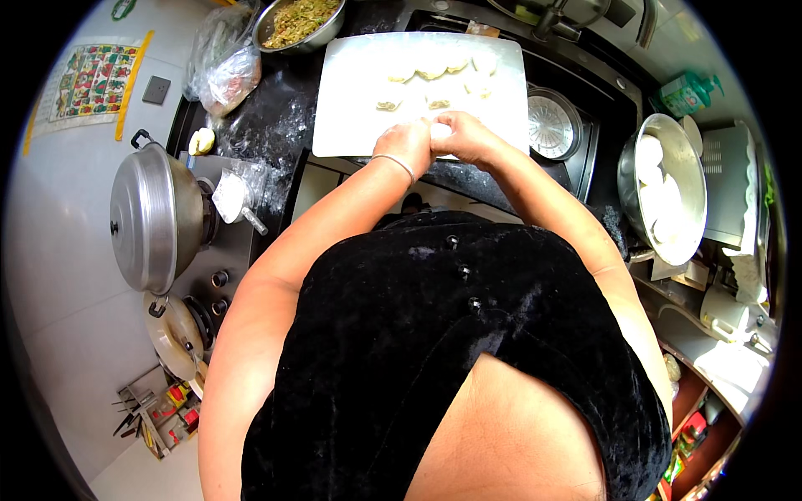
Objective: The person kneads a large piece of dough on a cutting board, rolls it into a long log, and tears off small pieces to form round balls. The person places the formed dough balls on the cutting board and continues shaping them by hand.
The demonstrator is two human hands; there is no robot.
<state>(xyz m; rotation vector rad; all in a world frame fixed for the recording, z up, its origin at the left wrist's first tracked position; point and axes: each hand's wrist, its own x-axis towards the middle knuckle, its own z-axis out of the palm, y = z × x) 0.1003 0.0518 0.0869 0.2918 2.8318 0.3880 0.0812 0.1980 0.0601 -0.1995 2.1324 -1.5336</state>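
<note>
Over the near edge of a white board (357, 81), my left hand (404, 141) and my right hand (467, 138) meet. Between them they pinch a small white dough piece (440, 130), mostly covered by my fingers. A bracelet circles my left wrist. Just beyond my hands lie two dough wrappers with filling, a left one (388, 104) and a right one (438, 102). Farther back is a row of folded dumplings (431, 71), partly washed out by glare. A metal bowl of chopped filling (301, 25) stands behind the board's left corner.
Left are a plastic bag (225, 75), a dough lump (202, 141), a flour bag (230, 195) and a lidded metal pot (147, 216) on the stove. Right of the board sit a round perforated metal plate (554, 125) and a large steel bowl (692, 200) holding white pieces.
</note>
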